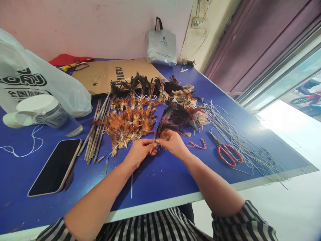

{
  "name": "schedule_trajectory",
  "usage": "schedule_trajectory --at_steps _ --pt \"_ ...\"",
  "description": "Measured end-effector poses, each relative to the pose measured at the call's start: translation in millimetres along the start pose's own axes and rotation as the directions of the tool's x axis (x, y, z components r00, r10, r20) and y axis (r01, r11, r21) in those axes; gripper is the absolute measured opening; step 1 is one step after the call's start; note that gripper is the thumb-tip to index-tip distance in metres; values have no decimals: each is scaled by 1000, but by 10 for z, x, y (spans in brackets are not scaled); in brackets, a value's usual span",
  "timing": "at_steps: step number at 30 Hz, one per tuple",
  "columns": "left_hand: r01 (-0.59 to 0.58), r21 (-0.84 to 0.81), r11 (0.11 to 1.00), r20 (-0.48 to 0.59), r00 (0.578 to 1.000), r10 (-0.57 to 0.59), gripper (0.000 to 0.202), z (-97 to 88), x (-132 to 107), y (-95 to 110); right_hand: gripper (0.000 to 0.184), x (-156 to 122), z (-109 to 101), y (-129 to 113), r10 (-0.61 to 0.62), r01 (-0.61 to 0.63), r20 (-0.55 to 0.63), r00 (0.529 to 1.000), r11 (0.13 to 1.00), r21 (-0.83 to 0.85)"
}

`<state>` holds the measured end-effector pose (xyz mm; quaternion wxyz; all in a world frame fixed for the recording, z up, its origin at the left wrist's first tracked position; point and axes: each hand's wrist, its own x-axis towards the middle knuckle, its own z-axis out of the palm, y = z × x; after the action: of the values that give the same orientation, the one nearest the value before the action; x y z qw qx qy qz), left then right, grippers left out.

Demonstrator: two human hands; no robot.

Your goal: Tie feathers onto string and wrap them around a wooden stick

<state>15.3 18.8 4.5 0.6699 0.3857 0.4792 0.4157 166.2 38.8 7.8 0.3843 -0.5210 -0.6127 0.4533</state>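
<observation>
Between my two hands is a small bunch of dark and brown feathers (163,125), its tips pointing up and away from me. My left hand (140,151) pinches the lower end of the bunch. Close against it, my right hand (173,143) grips the feathers with thumb and fingers. Just beyond my hands lie rows of orange-brown feather bunches (132,122). Black feather bunches (135,84) spread behind them. A pile of dark feathers (184,115) with pale fluffy ends rests past my right hand.
On the blue table (170,180), red-handled scissors (229,154) and long pale strings (233,134) lie right. Thin sticks (94,134), a phone (55,167), a lidded plastic jar (56,115) and a white plastic bag (57,80) are left. Behind are flattened cardboard (100,72) and a silver bag (162,47).
</observation>
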Motion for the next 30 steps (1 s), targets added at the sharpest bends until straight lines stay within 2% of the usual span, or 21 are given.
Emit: schedule_trajectory --at_steps 2,4,5,7,9,11,13,15,17,20,24,27,30 --pt "-44 3 999 -17 999 44 28 -18 12 0 20 -6 8 1 -102 97 -73 992 992 -75" --pt "-81 -22 997 -40 996 80 28 -45 34 0 32 -25 -4 -15 -254 233 -146 956 961 -147" --pt "-93 -41 995 -50 995 91 28 -59 47 -1 40 -42 -16 -32 -350 312 -183 919 928 -204" --pt "-112 -78 991 -68 992 107 26 -81 71 -7 46 -89 -41 -78 -549 455 -203 811 810 -371" --pt "-131 -89 987 -85 989 124 23 -90 85 -15 36 -149 -50 -134 -700 547 -111 705 637 -543" --pt "-168 -70 983 -99 982 161 16 -84 83 -18 26 -205 -33 -185 -757 592 46 652 469 -656" --pt "-219 -16 976 -90 972 217 8 -69 68 -12 22 -240 4 -216 -751 592 156 642 356 -723" --pt "-264 57 963 -69 961 268 6 -54 46 2 19 -247 40 -223 -729 568 193 656 309 -762" --pt "-291 111 950 -52 953 298 7 -43 30 15 15 -235 60 -209 -721 553 192 666 305 -775" --pt "-304 110 946 -19 951 308 7 -33 25 12 13 -214 57 -183 -737 566 168 655 331 -755" --pt "-229 5 973 14 973 229 8 -29 38 -20 13 -222 41 -190 -730 589 144 668 401 -701" --pt "-118 -134 984 -16 993 117 12 -47 56 -30 11 -237 36 -217 -716 589 42 697 538 -603" --pt "-13 -268 963 -44 999 2 10 -80 78 -16 8 -221 19 -228 -630 546 -161 760 753 -368"
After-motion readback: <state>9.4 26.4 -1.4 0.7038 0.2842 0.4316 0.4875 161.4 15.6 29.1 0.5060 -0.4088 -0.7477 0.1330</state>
